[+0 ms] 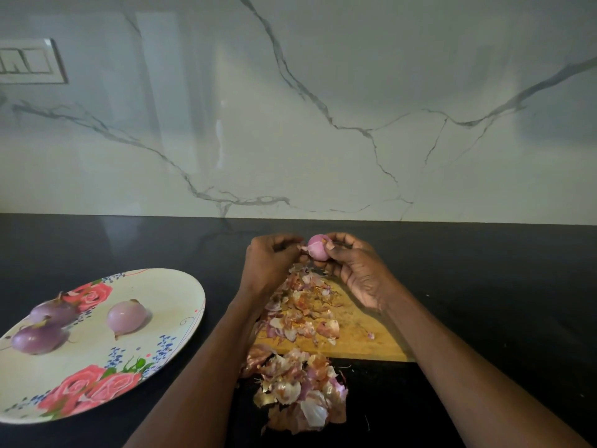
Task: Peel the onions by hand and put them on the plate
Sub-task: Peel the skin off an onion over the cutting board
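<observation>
While your right hand (352, 270) grips the small pink half-peeled onion (318, 248) above the wooden cutting board's (361, 337) far edge, pinch the loose papery skin flap (303, 248) with your left hand (269, 261) and pull toward the root.

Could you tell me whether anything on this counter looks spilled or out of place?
Yes: the onion skins have overflowed the wooden cutting board, with a heap lying on the black counter past its near edge. The three peeled onions sit neatly on the floral plate; nothing else looks odd.
</observation>
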The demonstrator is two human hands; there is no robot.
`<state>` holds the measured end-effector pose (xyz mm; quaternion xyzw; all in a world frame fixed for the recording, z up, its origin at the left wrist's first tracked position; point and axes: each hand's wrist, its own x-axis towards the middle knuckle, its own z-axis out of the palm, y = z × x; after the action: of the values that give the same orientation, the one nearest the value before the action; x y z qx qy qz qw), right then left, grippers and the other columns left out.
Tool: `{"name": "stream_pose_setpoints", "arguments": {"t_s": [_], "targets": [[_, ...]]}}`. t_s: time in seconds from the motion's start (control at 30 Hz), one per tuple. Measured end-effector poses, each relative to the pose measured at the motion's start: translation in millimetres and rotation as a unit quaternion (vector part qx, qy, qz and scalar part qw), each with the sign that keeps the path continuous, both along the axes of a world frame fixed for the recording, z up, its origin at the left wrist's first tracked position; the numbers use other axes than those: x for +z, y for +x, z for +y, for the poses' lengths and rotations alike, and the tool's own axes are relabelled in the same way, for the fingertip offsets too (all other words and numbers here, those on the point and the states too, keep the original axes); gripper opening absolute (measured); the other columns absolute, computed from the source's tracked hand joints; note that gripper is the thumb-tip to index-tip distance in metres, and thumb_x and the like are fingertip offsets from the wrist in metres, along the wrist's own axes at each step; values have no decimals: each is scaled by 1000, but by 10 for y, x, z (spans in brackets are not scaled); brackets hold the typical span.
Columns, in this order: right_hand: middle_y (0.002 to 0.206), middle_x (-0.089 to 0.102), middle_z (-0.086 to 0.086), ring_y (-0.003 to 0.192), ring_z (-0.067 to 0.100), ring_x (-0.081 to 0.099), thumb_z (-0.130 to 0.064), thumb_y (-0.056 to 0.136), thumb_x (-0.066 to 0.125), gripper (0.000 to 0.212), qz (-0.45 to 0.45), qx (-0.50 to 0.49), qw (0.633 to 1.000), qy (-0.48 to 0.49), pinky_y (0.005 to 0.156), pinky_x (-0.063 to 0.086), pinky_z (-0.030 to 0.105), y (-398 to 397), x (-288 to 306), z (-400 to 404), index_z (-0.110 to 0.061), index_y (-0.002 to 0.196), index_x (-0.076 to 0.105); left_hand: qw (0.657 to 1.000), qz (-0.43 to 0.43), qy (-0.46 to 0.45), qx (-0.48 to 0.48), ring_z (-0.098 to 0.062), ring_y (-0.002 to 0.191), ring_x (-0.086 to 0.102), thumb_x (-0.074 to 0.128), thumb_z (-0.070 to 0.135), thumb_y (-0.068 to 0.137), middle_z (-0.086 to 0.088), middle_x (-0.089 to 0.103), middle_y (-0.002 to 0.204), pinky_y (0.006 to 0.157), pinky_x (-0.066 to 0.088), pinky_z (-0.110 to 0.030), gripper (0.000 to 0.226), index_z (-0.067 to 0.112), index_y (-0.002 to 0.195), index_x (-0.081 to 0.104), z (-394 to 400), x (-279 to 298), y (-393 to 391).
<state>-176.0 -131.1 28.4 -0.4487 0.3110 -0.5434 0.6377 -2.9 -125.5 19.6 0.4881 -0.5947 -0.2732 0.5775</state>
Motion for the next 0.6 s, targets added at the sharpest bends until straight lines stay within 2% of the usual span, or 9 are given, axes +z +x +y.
{"name": "stream_pose_setpoints", "arguments": {"t_s": [0.1, 0.27, 0.37, 0.47, 0.53, 0.6], "targets": [[112, 68, 23, 83, 21, 73, 6, 92, 62, 24, -10, -2, 1000, -3, 65, 59, 22, -6, 9, -8, 4, 116, 58, 994, 62, 47, -78, -23, 79, 73, 73, 8, 88, -10, 77, 86, 78, 60, -36, 8, 11, 93, 78, 55, 79, -23], [108, 71, 19, 85, 19, 72, 3, 92, 63, 22, 8, -5, 1000, -19, 65, 58, 22, -30, 15, -1, 0, 113, 61, 982, 119, 81, -122, -21, 70, 70, 71, 2, 89, -20, 75, 89, 65, 60, -24, 19, -4, 106, 73, 76, 111, -31], [112, 72, 19, 86, 20, 71, 0, 92, 65, 25, 43, -4, 999, -31, 67, 59, 25, -23, -10, -2, -3, 117, 62, 975, 154, 96, -131, -22, 68, 71, 68, 2, 91, -20, 76, 88, 66, 62, -26, 24, 1, 114, 70, 91, 100, -15], [118, 71, 17, 91, 22, 71, -1, 91, 65, 38, 57, 3, 997, -48, 70, 61, 28, -24, 2, -14, -9, 128, 61, 974, 145, 90, -151, -25, 74, 73, 69, 3, 90, -19, 76, 93, 73, 63, -30, 29, 4, 118, 69, 92, 109, -22], [120, 71, 14, 96, 21, 72, -6, 85, 70, 45, 67, 9, 996, -53, 72, 61, 28, -16, 17, 2, -12, 129, 64, 976, 131, 76, -156, -29, 83, 74, 70, 4, 89, -17, 77, 97, 78, 63, -32, 30, 1, 118, 70, 100, 122, -17], [119, 73, 12, 98, 20, 72, -12, 75, 76, 50, 89, 7, 994, -59, 73, 59, 27, -3, 23, 42, -12, 125, 68, 979, 117, 65, -151, -27, 83, 75, 70, 4, 88, -15, 77, 97, 76, 62, -30, 29, 0, 118, 71, 110, 113, -14]]}}
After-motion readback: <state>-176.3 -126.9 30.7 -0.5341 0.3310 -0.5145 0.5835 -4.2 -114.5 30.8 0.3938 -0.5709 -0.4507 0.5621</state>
